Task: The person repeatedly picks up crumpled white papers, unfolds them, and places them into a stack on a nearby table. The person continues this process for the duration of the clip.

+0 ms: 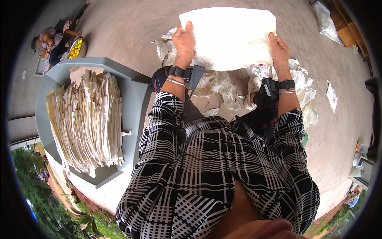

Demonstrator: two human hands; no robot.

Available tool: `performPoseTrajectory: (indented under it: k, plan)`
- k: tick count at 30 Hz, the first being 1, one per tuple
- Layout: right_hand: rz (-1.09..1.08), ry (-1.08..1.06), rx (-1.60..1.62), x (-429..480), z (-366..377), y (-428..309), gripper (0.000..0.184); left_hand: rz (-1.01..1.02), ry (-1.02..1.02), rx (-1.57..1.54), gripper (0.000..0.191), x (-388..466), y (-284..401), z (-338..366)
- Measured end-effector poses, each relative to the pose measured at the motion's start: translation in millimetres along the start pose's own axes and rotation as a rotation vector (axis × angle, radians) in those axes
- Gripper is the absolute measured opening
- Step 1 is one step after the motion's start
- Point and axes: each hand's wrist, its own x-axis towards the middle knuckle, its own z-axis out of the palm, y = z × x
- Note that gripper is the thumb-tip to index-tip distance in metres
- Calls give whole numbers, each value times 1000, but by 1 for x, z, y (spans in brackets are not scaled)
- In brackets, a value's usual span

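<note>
A wide whitish sheet (231, 37), paper by its look, is stretched out in front of me. My left hand (184, 41) pinches its left edge with the thumb on top. On the opposite edge my right hand (279, 47) grips it the same way. Crumpled, torn pale sheets (215, 85) lie on the floor beneath it and around my feet. To my left, a thick stack of similar off-white sheets (86, 122) stands on edge on a grey plastic chair (131, 104).
A shoe (252, 89) shows among the scraps on the concrete floor (325, 128). Another person (53, 41) sits at the far left beside a basket of yellow-orange fruit (76, 49). A plastic bag (326, 22) leans by wooden furniture (343, 27) at the far right.
</note>
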Motion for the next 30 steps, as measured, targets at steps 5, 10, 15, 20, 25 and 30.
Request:
performPoseTrajectory:
  k: [5, 10, 15, 20, 25, 30]
  plan:
    - [321, -286, -53, -11, -19, -1, 25, -27, 74, -28, 20, 1, 9, -7]
    - [155, -265, 9, -13, -25, 13, 12, -153, 143, 45, 22, -1, 18, -7]
    - [223, -277, 32, -15, -30, 15, 13, -301, 56, 17, 45, 0, 23, -11]
    - [202, -243, 111, -8, -26, 4, 28, -297, -182, -113, 50, -4, 28, -15]
    - [342, -129, 90, 2, -17, 5, 37, -314, -395, -144, 37, -13, 25, -6]
    - [146, -67, 182, 3, -20, 13, 27, -408, -423, -33, 34, -19, 17, -15]
